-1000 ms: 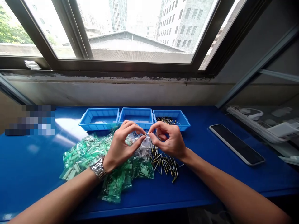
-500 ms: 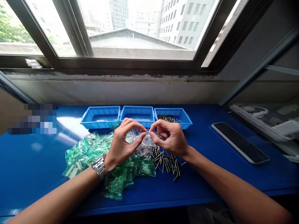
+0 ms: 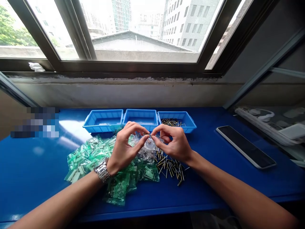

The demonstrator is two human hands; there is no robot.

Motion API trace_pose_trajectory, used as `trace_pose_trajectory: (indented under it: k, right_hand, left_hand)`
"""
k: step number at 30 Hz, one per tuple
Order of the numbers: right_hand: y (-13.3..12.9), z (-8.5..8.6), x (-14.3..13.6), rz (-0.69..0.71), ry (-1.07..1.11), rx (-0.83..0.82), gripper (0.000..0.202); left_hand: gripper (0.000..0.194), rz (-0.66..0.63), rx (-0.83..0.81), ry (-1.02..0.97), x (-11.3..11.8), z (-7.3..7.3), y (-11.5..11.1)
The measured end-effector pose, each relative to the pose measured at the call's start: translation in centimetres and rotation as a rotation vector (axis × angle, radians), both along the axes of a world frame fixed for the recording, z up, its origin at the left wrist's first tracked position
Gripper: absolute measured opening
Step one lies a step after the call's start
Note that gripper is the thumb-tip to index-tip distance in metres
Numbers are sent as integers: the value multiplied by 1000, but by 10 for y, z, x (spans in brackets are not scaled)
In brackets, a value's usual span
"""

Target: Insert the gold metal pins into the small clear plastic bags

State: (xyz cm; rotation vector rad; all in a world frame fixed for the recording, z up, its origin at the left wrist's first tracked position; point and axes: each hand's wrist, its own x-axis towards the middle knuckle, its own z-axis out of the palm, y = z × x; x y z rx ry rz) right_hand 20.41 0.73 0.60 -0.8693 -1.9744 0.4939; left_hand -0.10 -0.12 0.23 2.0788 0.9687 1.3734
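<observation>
My left hand (image 3: 127, 146), with a metal watch (image 3: 102, 171) at its wrist, pinches one end of a tiny thin piece. Thumb and forefinger of my right hand (image 3: 175, 141) close on its other end, and the fingertips of both hands nearly meet. The piece is mostly hidden between them. Below the hands lie green plastic packets (image 3: 91, 154), clear packets (image 3: 147, 152) and a loose heap of thin metal pins with dark and brass-coloured parts (image 3: 171, 167).
Behind the hands stand a left blue bin (image 3: 103, 128), a middle blue bin (image 3: 140, 112) and a right blue bin (image 3: 190, 122) holding more pins. A phone (image 3: 245, 146) lies on the blue table (image 3: 205, 194) at right. A window is beyond.
My right fingertips have moved slightly left, closer to my left fingertips, so less of the thin piece shows between them.
</observation>
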Motion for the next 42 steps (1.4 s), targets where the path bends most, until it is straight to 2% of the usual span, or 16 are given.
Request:
trace_pose_trajectory:
  k: [4,9,12,18,27,42]
  right_hand:
    - [-3,2,-1,-38,52,43,8]
    - [-5,2,-4,22,48,73,4]
    - [-5,1,-4,12,38,71,4]
    - [-2,0,0,-26,29,22,5]
    - [1,-5,-2,84,-42,-70,6]
    - [-5,1,-4,-58,70,61,7]
  left_hand:
    - [5,-3,-17,40,1,1,0]
    - [5,-48,3,120,4,0,-2]
    - [5,-44,10,122,4,0,-2]
    - [4,12,22,46,3,2,-1]
    - [8,-25,34,5,2,-1,-2]
    - [5,9,11,30,2,0,-1]
